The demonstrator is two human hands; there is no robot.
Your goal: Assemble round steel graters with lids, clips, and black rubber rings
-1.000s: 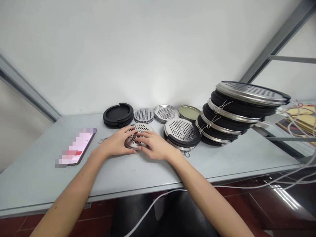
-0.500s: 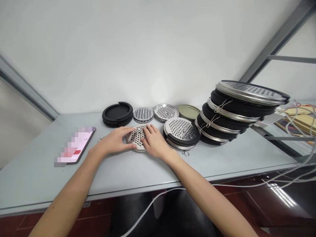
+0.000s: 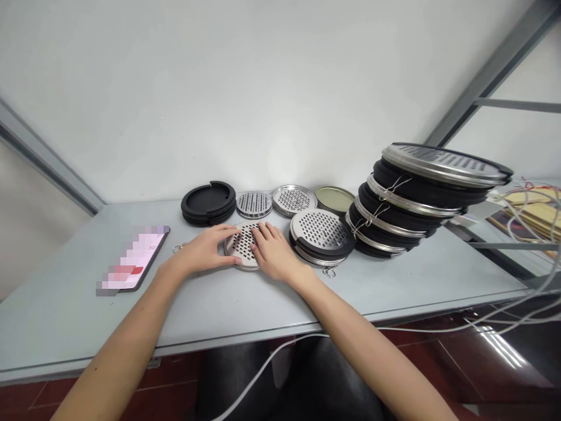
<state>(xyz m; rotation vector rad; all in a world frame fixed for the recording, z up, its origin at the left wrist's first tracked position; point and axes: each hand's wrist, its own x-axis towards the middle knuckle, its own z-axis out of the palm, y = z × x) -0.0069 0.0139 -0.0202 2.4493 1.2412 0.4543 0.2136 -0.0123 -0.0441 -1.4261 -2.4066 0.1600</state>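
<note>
A round metal grater plate [image 3: 245,244] with rows of slotted holes lies on the table in front of me. My left hand [image 3: 204,250] grips it from the left, thumb on the near side and fingers on the far side. The fingers of my right hand [image 3: 275,252] lie stretched out and flat over its right part. Just right of that hand sits a stack of grater plates [image 3: 319,229], the top one partly edged by a black ring. A small wire clip [image 3: 329,272] lies before this stack, and a wire loop [image 3: 179,248] shows beside my left wrist.
Behind are stacked black rings [image 3: 208,202], a slotted grater plate [image 3: 254,204], another grater plate [image 3: 294,200] and a greenish round lid [image 3: 335,199]. A tall, leaning stack of black-and-metal graters [image 3: 407,202] stands right. A phone [image 3: 138,257] lies left; a white cable [image 3: 263,368] crosses the front edge.
Both hands stay almost still on the grater plate. The fingers of my right hand have shifted slightly on it and sit a little closer together.
</note>
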